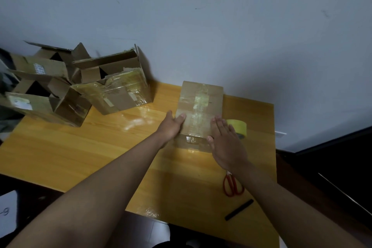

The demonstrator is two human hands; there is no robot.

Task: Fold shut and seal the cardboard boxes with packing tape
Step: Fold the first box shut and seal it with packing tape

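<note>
A closed cardboard box [201, 104] with clear tape along its top stands on the yellow wooden table [100, 147], near the wall. My left hand [171, 125] lies against the box's near left corner, thumb on the top. My right hand [225, 143] rests flat over the near right corner, fingers straight, thumb at the front edge. A yellow roll of packing tape [239, 127] lies just right of the box, partly hidden by my right hand.
Several open cardboard boxes [118, 82] with raised flaps are piled at the table's back left. Red-handled scissors [233, 185] and a black marker [239, 209] lie near the front right. The table's right edge drops to a dark floor.
</note>
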